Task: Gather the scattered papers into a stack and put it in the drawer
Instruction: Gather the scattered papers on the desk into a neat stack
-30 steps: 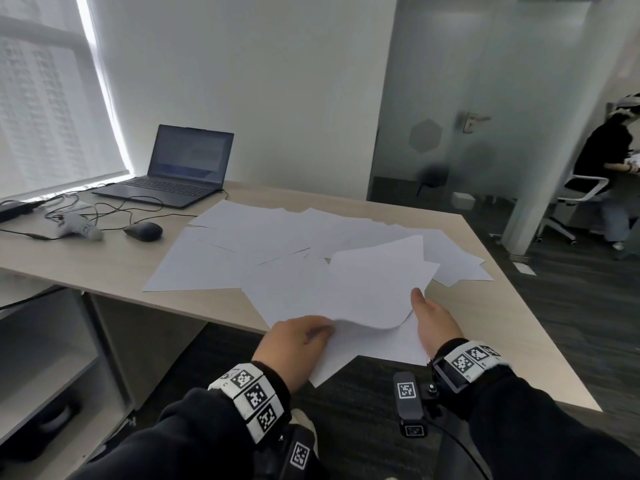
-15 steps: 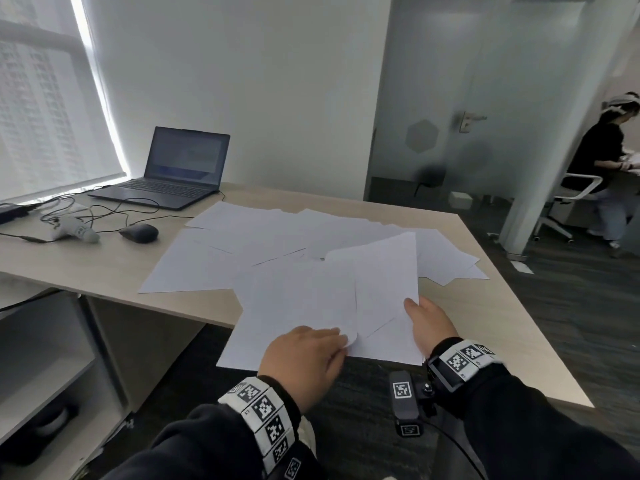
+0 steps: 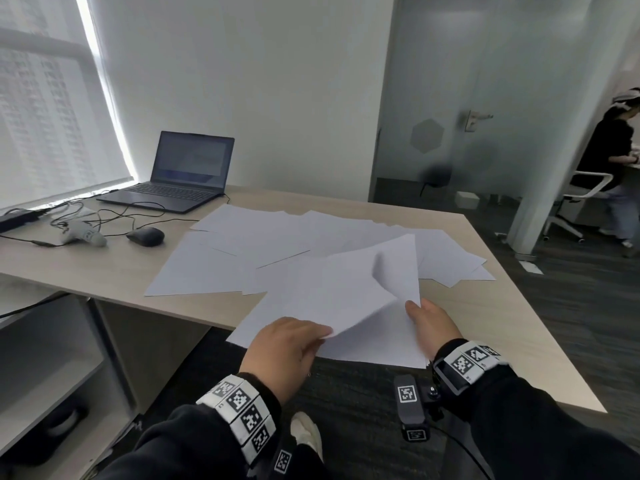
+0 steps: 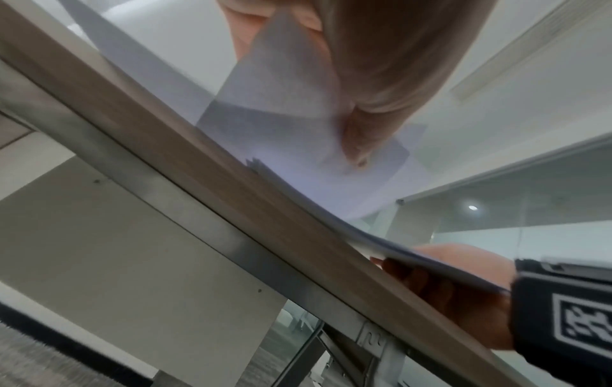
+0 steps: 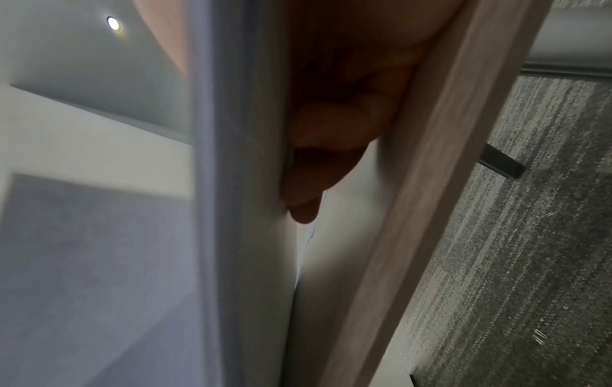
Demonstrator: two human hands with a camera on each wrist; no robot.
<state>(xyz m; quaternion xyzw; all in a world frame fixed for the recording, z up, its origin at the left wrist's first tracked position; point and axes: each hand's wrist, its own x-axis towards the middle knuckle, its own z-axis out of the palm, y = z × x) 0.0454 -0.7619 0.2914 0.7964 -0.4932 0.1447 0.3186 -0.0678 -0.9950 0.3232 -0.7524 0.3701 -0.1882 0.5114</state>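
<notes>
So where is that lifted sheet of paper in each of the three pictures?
Head view: the lifted sheet curls up at centre, with the left hand pinching its near corner.
Left wrist view: the sheet shows at top centre, seen from below, between the fingers.
Right wrist view: too blurred to tell it from the other papers.
Shared landmark: the desk's front edge.

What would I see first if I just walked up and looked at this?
First, the scattered papers, white sheets overlapping across the middle of the desk. Right at its near edge, the left hand pinches one curled sheet while the right hand holds a small stack hanging over the edge. Farther back on the left stands an open laptop, with a dark mouse beside it.
</notes>
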